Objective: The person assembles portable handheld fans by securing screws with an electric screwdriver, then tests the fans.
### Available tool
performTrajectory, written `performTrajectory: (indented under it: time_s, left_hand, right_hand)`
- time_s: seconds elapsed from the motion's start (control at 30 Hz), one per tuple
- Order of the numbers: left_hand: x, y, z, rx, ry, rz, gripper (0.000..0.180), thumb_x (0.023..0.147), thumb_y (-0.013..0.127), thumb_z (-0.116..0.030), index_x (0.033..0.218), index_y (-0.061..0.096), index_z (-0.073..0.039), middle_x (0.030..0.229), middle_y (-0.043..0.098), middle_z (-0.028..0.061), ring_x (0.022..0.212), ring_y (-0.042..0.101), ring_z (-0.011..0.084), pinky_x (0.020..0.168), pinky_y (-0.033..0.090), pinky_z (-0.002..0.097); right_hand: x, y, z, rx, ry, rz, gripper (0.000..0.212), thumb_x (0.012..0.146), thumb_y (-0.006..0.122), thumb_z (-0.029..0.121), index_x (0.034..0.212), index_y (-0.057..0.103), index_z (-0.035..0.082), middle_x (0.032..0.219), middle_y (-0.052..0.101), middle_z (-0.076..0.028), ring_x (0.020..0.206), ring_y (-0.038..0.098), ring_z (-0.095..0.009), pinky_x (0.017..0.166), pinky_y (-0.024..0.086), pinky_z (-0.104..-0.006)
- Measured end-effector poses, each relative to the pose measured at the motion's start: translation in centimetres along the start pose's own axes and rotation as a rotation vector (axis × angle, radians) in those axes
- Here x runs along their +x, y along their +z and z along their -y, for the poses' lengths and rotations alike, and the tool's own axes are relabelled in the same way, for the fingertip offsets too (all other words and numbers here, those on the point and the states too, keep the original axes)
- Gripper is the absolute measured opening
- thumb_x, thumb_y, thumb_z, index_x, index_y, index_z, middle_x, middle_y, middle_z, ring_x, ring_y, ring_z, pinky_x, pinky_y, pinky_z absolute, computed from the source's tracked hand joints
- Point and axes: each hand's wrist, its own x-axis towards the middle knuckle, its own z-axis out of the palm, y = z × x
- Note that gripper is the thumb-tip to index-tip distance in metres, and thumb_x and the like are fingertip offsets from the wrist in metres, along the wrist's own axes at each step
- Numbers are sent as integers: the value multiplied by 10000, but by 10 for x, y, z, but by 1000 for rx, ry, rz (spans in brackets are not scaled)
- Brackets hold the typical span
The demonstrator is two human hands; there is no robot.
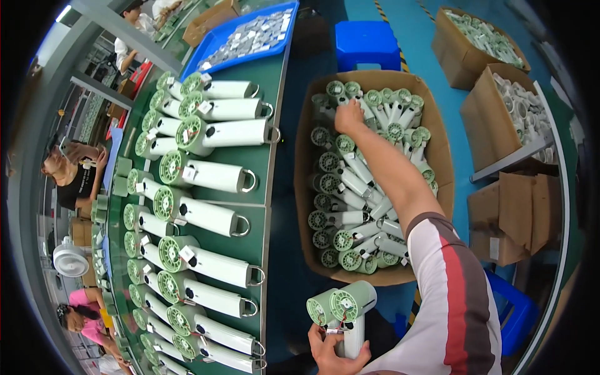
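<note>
My left hand [337, 353] is closed around the white handles of a pair of handheld fan bodies [353, 300], low in the middle. Their round pale-green heads point up, and thin red wires show at the joint. My right arm stretches forward over a large cardboard box [445, 206] heaped with similar fan bodies [356, 187]. At the box's far end, my right hand [349, 116] is closed at the handle of one fan body [341, 100]; the fingers partly hide it.
To the left, a green bench [250, 187] carries rows of fan bodies [215, 172] with metal rings. A blue tray [215, 59] of small grey parts lies at its far end. A blue stool [367, 45] and cartons [490, 119] stand around the box. Several people [81, 169] are across the bench.
</note>
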Motion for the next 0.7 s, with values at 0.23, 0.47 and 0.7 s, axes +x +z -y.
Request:
performTrajectory:
  time_s: [0.23,0.47,0.7]
  left_hand:
    - [18,23,10,74,230,-26,397,687,851,-164,978,634,-3,1216,582,241,993,630,332,852,516,398]
    - [56,55,-1,-69,155,-132,449,635,926,-257,855,623,-8,1239,523,283,1127,576,428,944,488,463]
    - [44,85,-37,47,345,-40,470,612,860,-352,849,684,13,1216,525,348,1167,531,499,995,470,527]
  right_hand:
    - [-68,-24,-39,199,-160,-542,486,892,719,408,1221,692,52,1329,537,-271,1226,530,-423,1004,459,-531]
    - [-368,-62,-109,973,-29,91,483,1053,556,371,1041,747,-72,944,763,-113,841,715,-191,826,569,-329]
    - [-479,-27,-131,1675,33,636,612,937,687,458,1342,549,21,1201,650,-119,1095,652,-241,956,523,-399]
